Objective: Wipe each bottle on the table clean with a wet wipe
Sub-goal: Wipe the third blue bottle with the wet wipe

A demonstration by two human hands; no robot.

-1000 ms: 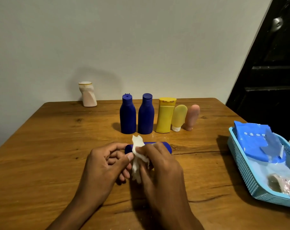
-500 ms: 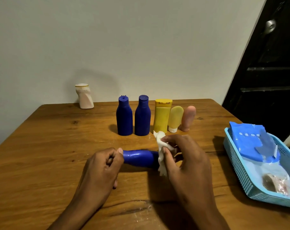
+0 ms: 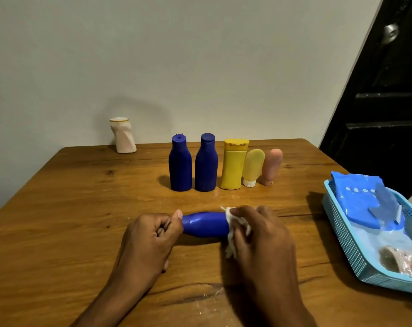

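A: Bottles, counted: three blue, two yellow, one pink, one white, seven on the tabletop (image 3: pixel 70 208).
B: The hands?
A: The left hand (image 3: pixel 150 239) grips the lying blue bottle (image 3: pixel 205 224) by its cap end; the right hand (image 3: pixel 259 234) pinches the wet wipe (image 3: pixel 232 232) round its base. Basket (image 3: pixel 342 234) at three o'clock.

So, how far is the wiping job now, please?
Done: cannot tell; no standing bottle shows whether it was wiped. In hand: the left hand grips the neck end of a blue bottle lying sideways, while the right hand holds a wet wipe against its base end. Possibly left: two blue bottles, the yellow bottle, two small tubes and the white bottle.
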